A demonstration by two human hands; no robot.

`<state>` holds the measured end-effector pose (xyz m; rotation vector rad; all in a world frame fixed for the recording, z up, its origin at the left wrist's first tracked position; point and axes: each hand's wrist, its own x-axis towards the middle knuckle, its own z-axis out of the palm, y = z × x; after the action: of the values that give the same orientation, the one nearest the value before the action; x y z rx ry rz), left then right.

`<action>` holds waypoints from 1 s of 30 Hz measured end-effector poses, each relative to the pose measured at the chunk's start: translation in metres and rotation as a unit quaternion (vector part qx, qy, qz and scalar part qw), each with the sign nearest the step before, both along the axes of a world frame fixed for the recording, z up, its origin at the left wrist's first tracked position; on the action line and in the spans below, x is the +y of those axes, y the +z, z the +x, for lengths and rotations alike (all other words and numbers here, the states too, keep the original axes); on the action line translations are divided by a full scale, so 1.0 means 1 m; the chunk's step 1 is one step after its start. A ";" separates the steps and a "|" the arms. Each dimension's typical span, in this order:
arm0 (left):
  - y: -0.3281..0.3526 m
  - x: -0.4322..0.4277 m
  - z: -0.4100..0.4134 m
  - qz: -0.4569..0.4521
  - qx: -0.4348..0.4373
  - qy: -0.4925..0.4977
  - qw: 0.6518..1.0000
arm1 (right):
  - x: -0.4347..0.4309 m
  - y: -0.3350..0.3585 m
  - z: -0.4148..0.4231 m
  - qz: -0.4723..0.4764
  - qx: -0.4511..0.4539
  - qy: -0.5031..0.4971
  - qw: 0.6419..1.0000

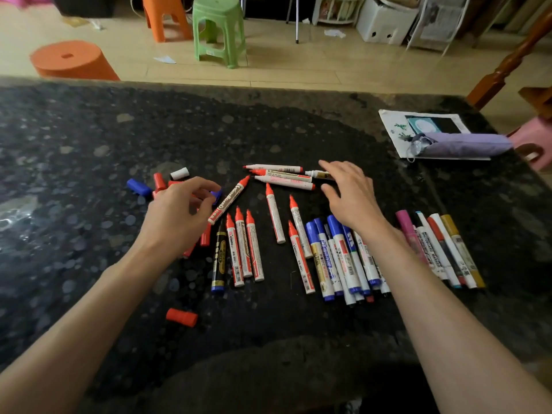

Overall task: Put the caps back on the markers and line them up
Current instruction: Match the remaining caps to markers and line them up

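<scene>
A blue cap (216,195) is pinched in the left hand (179,213); the right hand (349,195) is held spread, red markers (283,176) just left of it.

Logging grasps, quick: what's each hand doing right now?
Left hand: fingers curled at a blue cap; grip cannot be told.
Right hand: open, fingers spread, holding nothing.
</scene>
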<state>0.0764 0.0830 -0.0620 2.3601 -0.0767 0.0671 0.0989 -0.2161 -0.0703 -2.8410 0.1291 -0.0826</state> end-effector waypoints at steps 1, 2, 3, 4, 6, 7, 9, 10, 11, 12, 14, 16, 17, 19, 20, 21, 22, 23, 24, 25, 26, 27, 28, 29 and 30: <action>-0.001 0.004 0.002 0.002 0.002 0.009 1.000 | -0.001 -0.004 0.002 -0.016 0.018 -0.006 1.000; -0.003 0.008 0.003 0.004 0.002 0.021 1.000 | -0.002 -0.008 0.004 -0.029 0.035 -0.010 0.999; -0.004 0.013 0.005 0.008 0.001 0.035 0.999 | -0.004 -0.011 0.005 -0.038 0.045 -0.014 0.998; -0.004 0.018 0.008 0.013 -0.001 0.052 0.999 | -0.006 -0.013 0.005 -0.048 0.043 -0.021 0.998; -0.007 0.029 0.013 0.030 -0.004 0.091 0.995 | -0.010 -0.015 0.005 -0.067 0.012 -0.045 0.997; -0.008 0.034 0.015 0.034 -0.002 0.109 0.993 | -0.011 -0.015 0.005 -0.071 0.001 -0.059 0.996; -0.011 0.042 0.017 0.038 0.000 0.132 0.990 | -0.013 -0.015 0.007 -0.064 -0.001 -0.083 0.995; -0.012 0.045 0.018 0.043 -0.003 0.140 0.989 | -0.013 -0.014 0.007 -0.055 0.004 -0.093 0.994; -0.013 0.047 0.019 0.050 -0.006 0.142 0.989 | -0.014 -0.014 0.007 -0.045 0.009 -0.103 0.994; -0.014 0.047 0.021 0.057 -0.010 0.138 0.989 | -0.013 -0.013 0.007 -0.036 0.007 -0.110 0.993; -0.016 0.044 0.023 0.074 -0.027 0.098 0.992 | -0.011 -0.009 0.004 -0.024 -0.025 -0.105 0.994; -0.019 0.034 0.024 0.109 -0.056 0.032 0.992 | -0.003 -0.001 0.001 -0.004 -0.077 -0.077 0.994; -0.020 0.028 0.024 0.128 -0.065 0.006 0.990 | 0.003 0.003 -0.001 0.008 -0.097 -0.060 0.993; -0.023 0.015 0.026 0.161 -0.081 -0.007 0.984 | 0.016 0.011 -0.005 0.021 -0.117 -0.024 0.993; -0.024 0.010 0.027 0.171 -0.088 -0.002 0.981 | 0.022 0.013 -0.007 0.022 -0.121 -0.008 0.992; -0.024 0.005 0.028 0.179 -0.092 0.005 0.980 | 0.027 0.014 -0.010 0.021 -0.123 0.006 0.992; -0.026 0.003 0.029 0.183 -0.091 0.013 0.979 | 0.031 0.014 -0.012 0.023 -0.123 0.017 0.992; -0.029 0.003 0.030 0.184 -0.086 0.021 0.979 | 0.034 0.013 -0.013 0.027 -0.120 0.028 0.992; -0.031 0.004 0.029 0.180 -0.080 0.032 0.980 | 0.036 0.012 -0.013 0.032 -0.113 0.038 0.992; -0.033 0.006 0.029 0.177 -0.075 0.042 0.981 | 0.037 0.012 -0.013 0.038 -0.106 0.048 0.992; -0.035 0.007 0.028 0.176 -0.070 0.049 0.981 | 0.039 0.012 -0.014 0.043 -0.100 0.058 0.992; -0.036 0.007 0.028 0.176 -0.065 0.050 0.981 | 0.039 0.012 -0.015 0.049 -0.094 0.068 0.992; -0.036 0.006 0.027 0.172 -0.062 0.044 0.982 | 0.040 0.011 -0.017 0.054 -0.087 0.077 0.992; -0.035 0.005 0.027 0.159 -0.060 0.033 0.985 | 0.041 0.010 -0.021 0.060 -0.078 0.085 0.992; -0.033 0.003 0.027 0.136 -0.062 0.014 0.989 | 0.041 0.010 -0.026 0.067 -0.068 0.091 0.991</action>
<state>0.1030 0.0865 -0.0948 2.6287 -0.1186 0.2312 0.0727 -0.1753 -0.0602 -2.6877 -0.1477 -0.2204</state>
